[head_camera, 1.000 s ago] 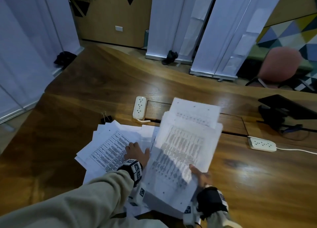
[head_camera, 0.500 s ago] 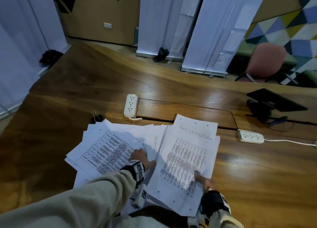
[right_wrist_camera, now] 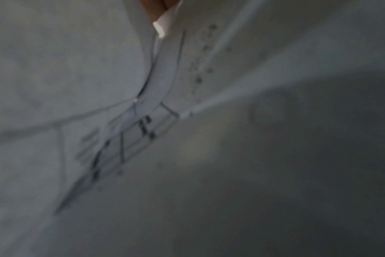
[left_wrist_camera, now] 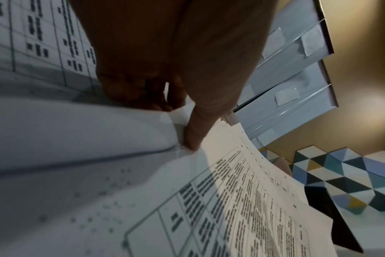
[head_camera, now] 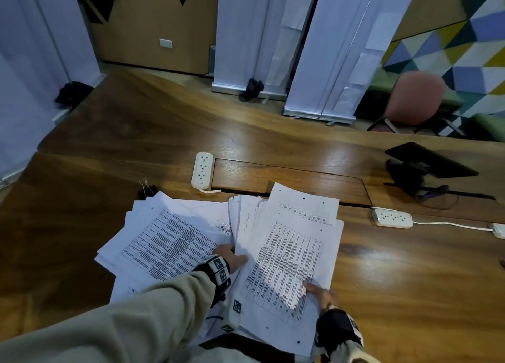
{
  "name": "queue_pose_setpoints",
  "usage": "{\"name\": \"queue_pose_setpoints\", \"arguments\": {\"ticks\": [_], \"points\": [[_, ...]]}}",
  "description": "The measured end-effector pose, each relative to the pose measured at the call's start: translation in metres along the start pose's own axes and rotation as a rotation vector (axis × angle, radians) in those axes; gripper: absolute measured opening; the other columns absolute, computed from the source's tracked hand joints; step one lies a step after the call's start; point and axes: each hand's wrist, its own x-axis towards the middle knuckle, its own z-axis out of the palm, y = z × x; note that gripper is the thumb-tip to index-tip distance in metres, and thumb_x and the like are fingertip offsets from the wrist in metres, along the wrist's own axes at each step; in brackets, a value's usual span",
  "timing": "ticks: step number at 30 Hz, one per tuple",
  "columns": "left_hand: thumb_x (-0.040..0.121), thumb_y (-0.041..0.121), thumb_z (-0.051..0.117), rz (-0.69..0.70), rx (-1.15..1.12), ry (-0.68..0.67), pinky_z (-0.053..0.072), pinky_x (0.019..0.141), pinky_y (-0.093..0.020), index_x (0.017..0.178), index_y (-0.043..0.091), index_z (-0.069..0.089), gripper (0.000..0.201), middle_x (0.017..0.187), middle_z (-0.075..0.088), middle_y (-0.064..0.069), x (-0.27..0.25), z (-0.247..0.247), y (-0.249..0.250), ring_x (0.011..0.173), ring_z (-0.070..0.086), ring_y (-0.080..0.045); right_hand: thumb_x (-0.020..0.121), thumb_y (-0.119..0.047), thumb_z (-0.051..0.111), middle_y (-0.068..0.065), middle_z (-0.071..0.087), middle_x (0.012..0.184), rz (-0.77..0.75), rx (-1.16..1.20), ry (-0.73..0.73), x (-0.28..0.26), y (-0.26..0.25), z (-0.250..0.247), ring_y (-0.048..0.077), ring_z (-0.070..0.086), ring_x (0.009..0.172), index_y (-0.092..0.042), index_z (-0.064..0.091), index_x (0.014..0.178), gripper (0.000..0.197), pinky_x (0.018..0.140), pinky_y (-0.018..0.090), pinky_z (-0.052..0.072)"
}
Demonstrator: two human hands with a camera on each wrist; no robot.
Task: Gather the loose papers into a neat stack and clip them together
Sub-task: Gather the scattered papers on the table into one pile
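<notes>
- your left hand [head_camera: 228,256] sits at the seam between the two piles of paper, wrist strap showing, sleeve running back toward you.
- in the left wrist view your fingers [left_wrist_camera: 143,93] are curled and the thumb [left_wrist_camera: 198,135] presses on a lifted edge of the sheets, so you're pinching a few pages there.
- the gathered stack [head_camera: 289,264] lies on the right, printed tables face up, its sheets fanned and uneven along the left edge, one page poking out past the far end.
- your right hand [head_camera: 319,294] is at the near right corner of that stack, thumb on top of the top sheet; the rest of the fingers go under the paper, so you're holding that corner.
- the right wrist view is nearly all blurred white paper, with just a fingertip at the top edge against a curled sheet.
- the loose papers [head_camera: 164,242] spread to the left, overlapping at angles, some sliding under your left forearm.
- the binder clip [head_camera: 147,190] is black with its wire handles up, resting on the table [head_camera: 396,280] just past the far left corner of the loose pile, touching nothing but the wood as far as you can see.
- a white power strip [head_camera: 202,170] lies beyond the papers, a second power strip [head_camera: 392,218] to the right with its cord trailing off.
- a dark stand [head_camera: 418,168] sits at the far right of the table, a pink chair [head_camera: 415,97] behind it.
</notes>
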Motion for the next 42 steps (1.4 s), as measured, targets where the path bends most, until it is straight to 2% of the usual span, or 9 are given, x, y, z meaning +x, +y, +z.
{"name": "queue_pose_setpoints", "arguments": {"ticks": [4, 11, 14, 19, 23, 28, 32, 38, 42], "points": [[0.089, 0.039, 0.058, 0.075, -0.166, -0.002, 0.045, 0.099, -0.033, 0.128, 0.016, 0.055, 0.045, 0.128, 0.064, -0.008, -0.004, -0.014, 0.001, 0.116, 0.059, -0.028, 0.078, -0.001, 0.066, 0.025, 0.056, 0.128, 0.000, 0.015, 0.014, 0.013, 0.008, 0.000, 0.036, 0.048, 0.124, 0.001, 0.065, 0.084, 0.007, 0.108, 0.044, 0.029], [0.097, 0.027, 0.048, 0.266, -0.173, 0.293, 0.047, 0.096, -0.040, 0.125, 0.010, 0.045, 0.033, 0.124, 0.063, -0.015, -0.022, -0.087, 0.013, 0.112, 0.061, -0.033, 0.075, -0.016, 0.073, 0.028, 0.061, 0.115, 0.011, -0.150, 0.042, 0.020, -0.002, 0.009, 0.038, 0.060, 0.097, 0.014, 0.056, 0.108, 0.048, 0.100, 0.049, 0.044], [0.096, 0.035, 0.048, 0.425, -0.184, 0.285, 0.048, 0.101, -0.044, 0.129, 0.019, 0.042, 0.037, 0.129, 0.061, -0.009, -0.026, -0.125, 0.027, 0.117, 0.059, -0.028, 0.077, -0.027, 0.070, 0.037, 0.054, 0.122, 0.015, -0.300, 0.103, 0.021, -0.006, 0.018, 0.049, 0.056, 0.109, 0.018, 0.055, 0.108, 0.057, 0.097, 0.054, 0.044], [0.095, 0.036, 0.051, 0.563, -0.324, 0.164, 0.035, 0.114, -0.040, 0.139, 0.020, 0.038, 0.049, 0.145, 0.048, -0.001, -0.035, -0.135, 0.055, 0.135, 0.042, -0.016, 0.062, -0.042, 0.075, 0.018, 0.059, 0.111, -0.037, -0.450, 0.120, 0.095, 0.017, 0.006, 0.034, 0.059, 0.093, 0.000, 0.047, 0.126, 0.082, 0.083, 0.043, 0.052], [0.096, 0.034, 0.052, 0.525, -0.482, 0.297, 0.040, 0.109, -0.039, 0.136, 0.018, 0.042, 0.044, 0.139, 0.054, -0.002, -0.031, -0.118, 0.058, 0.129, 0.049, -0.020, 0.077, -0.028, 0.071, 0.025, 0.046, 0.134, -0.071, -0.463, 0.062, 0.031, -0.012, 0.015, 0.037, 0.050, 0.118, 0.002, 0.029, 0.138, 0.080, 0.097, 0.044, 0.041], [0.090, 0.039, 0.059, 0.301, -0.419, 0.134, 0.046, 0.098, -0.037, 0.130, 0.017, 0.044, 0.048, 0.130, 0.061, -0.007, -0.010, -0.079, 0.042, 0.113, 0.059, -0.024, 0.082, -0.049, 0.058, 0.021, 0.034, 0.147, -0.099, -0.123, 0.050, -0.006, -0.025, 0.015, 0.041, 0.038, 0.130, -0.005, 0.027, 0.143, 0.081, 0.103, 0.045, 0.034], [0.075, 0.056, 0.048, 0.101, -0.046, 0.129, 0.045, 0.085, -0.033, 0.132, 0.008, 0.040, 0.075, 0.125, 0.059, -0.017, -0.011, -0.029, 0.017, 0.109, 0.059, -0.032, 0.044, -0.082, 0.065, 0.021, 0.058, 0.125, -0.053, 0.078, 0.067, 0.069, 0.010, 0.007, 0.040, 0.057, 0.107, -0.012, 0.054, 0.124, 0.107, 0.094, 0.054, 0.045], [0.095, 0.044, 0.043, 0.153, 0.314, -0.018, 0.034, 0.112, -0.040, 0.151, 0.012, 0.016, 0.070, 0.153, 0.026, -0.015, -0.013, 0.011, 0.009, 0.136, 0.037, -0.031, 0.077, -0.010, 0.073, 0.028, 0.056, 0.124, -0.163, -0.143, 0.060, -0.002, -0.018, 0.021, 0.035, 0.056, 0.100, 0.011, 0.048, 0.123, 0.057, 0.084, 0.034, 0.041], [0.075, 0.062, 0.059, 0.119, 0.083, 0.104, 0.043, 0.103, -0.043, 0.139, 0.012, 0.035, 0.085, 0.141, 0.041, -0.014, -0.012, -0.008, 0.013, 0.124, 0.048, -0.030, 0.050, -0.016, 0.088, 0.024, 0.055, 0.125, -0.273, -0.020, -0.084, -0.011, -0.022, 0.015, 0.020, 0.067, 0.089, 0.014, 0.052, 0.117, 0.081, 0.068, 0.012, 0.051]]}}
